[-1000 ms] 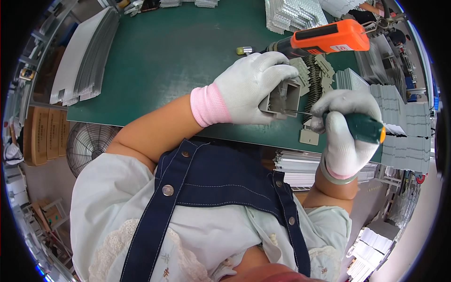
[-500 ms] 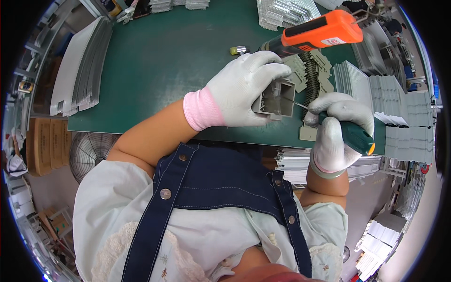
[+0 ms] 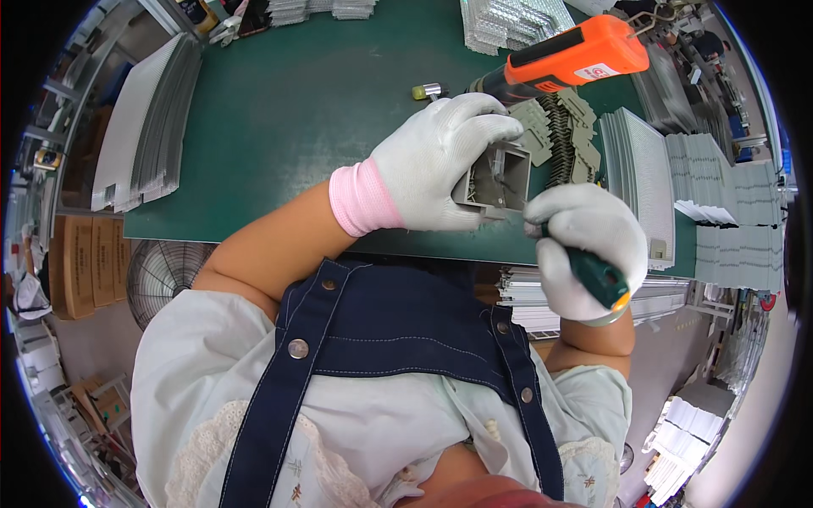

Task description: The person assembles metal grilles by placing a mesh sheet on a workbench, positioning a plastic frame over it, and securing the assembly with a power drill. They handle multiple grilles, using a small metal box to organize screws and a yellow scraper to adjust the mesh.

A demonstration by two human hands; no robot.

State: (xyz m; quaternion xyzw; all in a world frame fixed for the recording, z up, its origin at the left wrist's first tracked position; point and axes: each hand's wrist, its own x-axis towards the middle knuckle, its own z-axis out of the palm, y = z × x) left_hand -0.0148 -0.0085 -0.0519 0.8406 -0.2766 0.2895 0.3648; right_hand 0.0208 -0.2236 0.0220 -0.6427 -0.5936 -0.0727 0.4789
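A white glove with a pink cuff covers my left hand [image 3: 440, 165]. It is closed on the left side of a small grey open-topped box [image 3: 518, 179], thumb and fingers spread along its walls. Small shiny pieces lie inside, too small to make out. My right hand [image 3: 589, 218], also gloved, is wrapped round the dark green handle of a screwdriver [image 3: 600, 278] with a yellow end. The fingers hide its shaft and tip, close to the box's right side. Beyond the box, flat grey-green plastic parts [image 3: 535, 131] lie beside a row of dark, ridged pieces [image 3: 559, 131].
Above the green table [image 3: 271, 127] an orange power driver [image 3: 580, 57] hangs from a hook. Stacked pale panels stand at the left [image 3: 148, 127] and right [image 3: 639, 182]. Bubble-wrap sheets [image 3: 512, 24] lie at the back, and a small yellow-ended tool [image 3: 429, 91] lies near the driver.
My right hand has moved left and slightly down with the screwdriver, whose handle is now steeper. The shaft that showed reaching into the box is now hidden. My left hand has hardly moved.
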